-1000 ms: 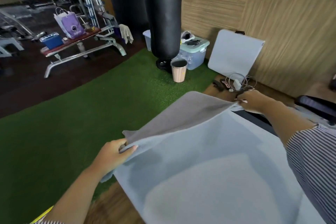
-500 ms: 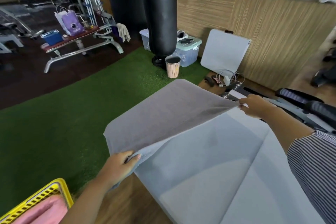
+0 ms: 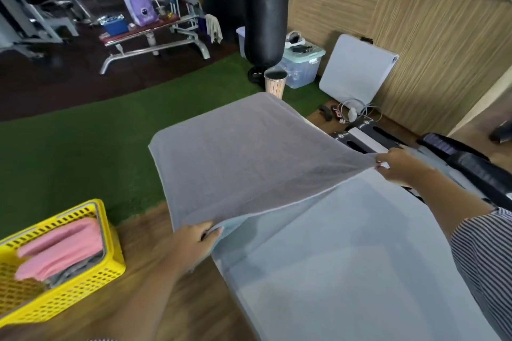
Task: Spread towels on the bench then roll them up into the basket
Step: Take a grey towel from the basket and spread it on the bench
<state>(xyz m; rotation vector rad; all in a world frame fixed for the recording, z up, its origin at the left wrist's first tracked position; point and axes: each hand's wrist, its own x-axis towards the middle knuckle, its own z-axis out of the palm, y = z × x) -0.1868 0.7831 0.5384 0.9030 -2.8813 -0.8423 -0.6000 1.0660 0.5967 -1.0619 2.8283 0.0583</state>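
Observation:
A large grey-blue towel [image 3: 249, 158] is stretched out in front of me, its far half lifted and doubled over the near half, which lies flat below. My left hand [image 3: 194, 241] pinches one corner at the lower left of the fold. My right hand [image 3: 399, 166] pinches the opposite corner at the right. The bench is hidden under the towel. A yellow perforated basket [image 3: 91, 279] stands on the floor at the lower left, holding rolled pink towels [image 3: 61, 249] and something grey.
A black punching bag [image 3: 266, 5] hangs ahead over green turf [image 3: 69, 147]. A small bin [image 3: 274, 83], a clear storage box [image 3: 300, 66] and a leaning white board [image 3: 357, 72] stand by the wooden wall. Black equipment [image 3: 460, 158] lies at the right.
The towel's far half has spread wider and its fold line has come closer to me. The view has tilted down and left, bringing the yellow basket fully into sight.

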